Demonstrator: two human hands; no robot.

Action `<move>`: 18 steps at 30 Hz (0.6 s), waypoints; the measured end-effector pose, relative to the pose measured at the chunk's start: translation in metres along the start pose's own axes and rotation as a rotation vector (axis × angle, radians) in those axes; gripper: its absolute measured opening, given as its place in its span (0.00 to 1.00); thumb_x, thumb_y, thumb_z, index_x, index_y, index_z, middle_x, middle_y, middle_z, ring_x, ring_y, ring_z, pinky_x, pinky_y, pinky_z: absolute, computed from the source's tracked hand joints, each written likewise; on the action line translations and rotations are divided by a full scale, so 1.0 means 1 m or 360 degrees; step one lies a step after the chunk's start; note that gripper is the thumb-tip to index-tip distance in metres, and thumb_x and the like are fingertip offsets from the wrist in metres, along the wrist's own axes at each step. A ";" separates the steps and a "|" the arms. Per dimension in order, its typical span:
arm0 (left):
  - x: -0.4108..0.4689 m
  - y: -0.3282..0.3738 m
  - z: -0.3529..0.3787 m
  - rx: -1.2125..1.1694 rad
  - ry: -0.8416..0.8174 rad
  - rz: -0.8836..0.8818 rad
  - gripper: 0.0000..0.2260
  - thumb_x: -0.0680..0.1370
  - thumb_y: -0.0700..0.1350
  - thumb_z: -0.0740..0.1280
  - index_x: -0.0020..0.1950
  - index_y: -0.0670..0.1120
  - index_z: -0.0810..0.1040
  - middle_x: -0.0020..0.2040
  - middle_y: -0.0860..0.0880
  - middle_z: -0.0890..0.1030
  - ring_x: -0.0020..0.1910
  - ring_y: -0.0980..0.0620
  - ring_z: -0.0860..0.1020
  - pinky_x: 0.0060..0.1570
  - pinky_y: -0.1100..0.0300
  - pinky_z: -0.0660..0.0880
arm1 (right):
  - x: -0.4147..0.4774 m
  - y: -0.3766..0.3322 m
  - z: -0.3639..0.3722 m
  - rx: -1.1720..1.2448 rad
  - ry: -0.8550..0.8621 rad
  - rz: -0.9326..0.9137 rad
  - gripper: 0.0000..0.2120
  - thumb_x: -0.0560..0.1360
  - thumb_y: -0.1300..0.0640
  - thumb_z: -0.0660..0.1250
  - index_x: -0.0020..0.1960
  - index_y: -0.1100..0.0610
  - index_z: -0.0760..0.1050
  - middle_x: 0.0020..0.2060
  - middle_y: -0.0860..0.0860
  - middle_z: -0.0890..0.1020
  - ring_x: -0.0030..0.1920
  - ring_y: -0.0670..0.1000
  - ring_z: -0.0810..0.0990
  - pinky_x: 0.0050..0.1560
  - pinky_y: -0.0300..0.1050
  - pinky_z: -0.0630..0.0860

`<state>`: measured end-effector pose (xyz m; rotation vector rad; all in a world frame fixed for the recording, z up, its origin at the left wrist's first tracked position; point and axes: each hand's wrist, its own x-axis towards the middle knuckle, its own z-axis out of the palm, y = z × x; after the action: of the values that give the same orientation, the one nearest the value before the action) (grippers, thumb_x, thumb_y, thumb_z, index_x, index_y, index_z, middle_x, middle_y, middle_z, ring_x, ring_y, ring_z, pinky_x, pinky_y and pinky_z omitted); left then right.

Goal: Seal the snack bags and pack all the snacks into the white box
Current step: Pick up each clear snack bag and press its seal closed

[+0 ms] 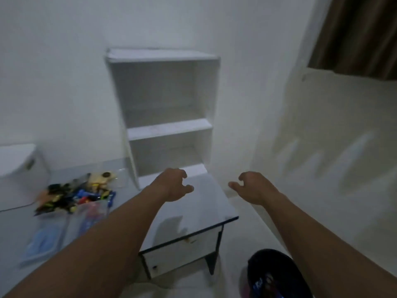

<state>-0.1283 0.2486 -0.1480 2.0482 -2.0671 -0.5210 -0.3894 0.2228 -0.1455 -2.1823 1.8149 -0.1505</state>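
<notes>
A heap of colourful snack packets point(73, 197) lies on the glass-topped desk point(193, 209) at the left. A clear bag of pale round snacks point(103, 177) sits just behind the heap. Two clear bags lie nearer me, one with blue contents point(43, 239) and one with red and blue contents point(90, 216). The white box point(19, 175) with a rounded lid stands at the far left edge. My left hand point(174, 186) hovers over the desk's right part, fingers curled and apart, holding nothing. My right hand point(251, 188) hangs beyond the desk's right edge, also with nothing in it.
A white shelf unit point(165, 117) with open compartments stands at the back of the desk against the wall. A brown curtain point(356, 35) hangs at the upper right. A dark bag point(272, 274) lies on the floor at the lower right, below the desk's drawer front point(178, 254).
</notes>
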 end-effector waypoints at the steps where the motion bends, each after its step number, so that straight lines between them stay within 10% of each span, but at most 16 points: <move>1: -0.015 -0.020 -0.019 0.0017 0.0046 -0.0039 0.28 0.76 0.61 0.67 0.71 0.46 0.72 0.68 0.46 0.76 0.66 0.47 0.73 0.65 0.53 0.71 | -0.001 -0.028 -0.005 0.0008 0.0000 -0.0047 0.31 0.79 0.38 0.59 0.67 0.63 0.73 0.65 0.59 0.77 0.64 0.58 0.75 0.62 0.49 0.73; 18: -0.142 -0.309 -0.167 0.0005 0.0373 -0.0798 0.37 0.73 0.67 0.66 0.73 0.42 0.69 0.69 0.42 0.74 0.66 0.45 0.74 0.63 0.53 0.73 | 0.066 -0.385 0.055 -0.0068 -0.0096 -0.0759 0.30 0.79 0.36 0.59 0.62 0.62 0.75 0.61 0.59 0.78 0.59 0.58 0.77 0.54 0.49 0.75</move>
<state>0.2246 0.3742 -0.0931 2.4954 -1.4233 -0.3232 0.0013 0.2285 -0.0925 -2.5816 1.2471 -0.1447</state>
